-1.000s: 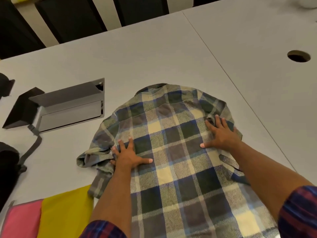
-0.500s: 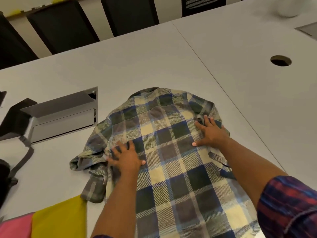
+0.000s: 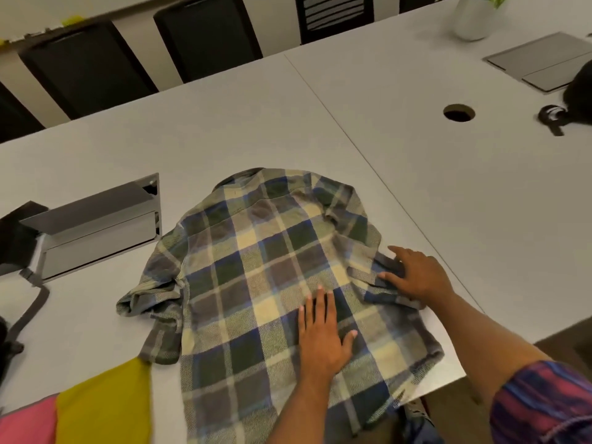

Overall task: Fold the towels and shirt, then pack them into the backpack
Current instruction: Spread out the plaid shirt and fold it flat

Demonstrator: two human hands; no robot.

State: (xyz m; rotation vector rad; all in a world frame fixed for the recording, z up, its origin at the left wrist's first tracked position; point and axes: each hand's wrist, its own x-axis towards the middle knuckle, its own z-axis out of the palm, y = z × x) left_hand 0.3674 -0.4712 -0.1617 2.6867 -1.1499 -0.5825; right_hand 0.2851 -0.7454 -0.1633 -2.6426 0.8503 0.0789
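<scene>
Plaid flannel shirt (image 3: 256, 270) lying back-up under both our hands, collar pointing away from us.

We are pressing our left hand (image 3: 323, 334) flat, fingers straight, on the shirt's middle, while our right hand (image 3: 416, 277) is resting with spread fingers on the bunched right sleeve (image 3: 389, 283), just beside the left. The shirt's long axis is running straight ahead of both hands; the crumpled left sleeve (image 3: 150, 296) is lying well left of the left hand. We judge the right hand nearer to the next fold, bringing its sleeve inward.
</scene>
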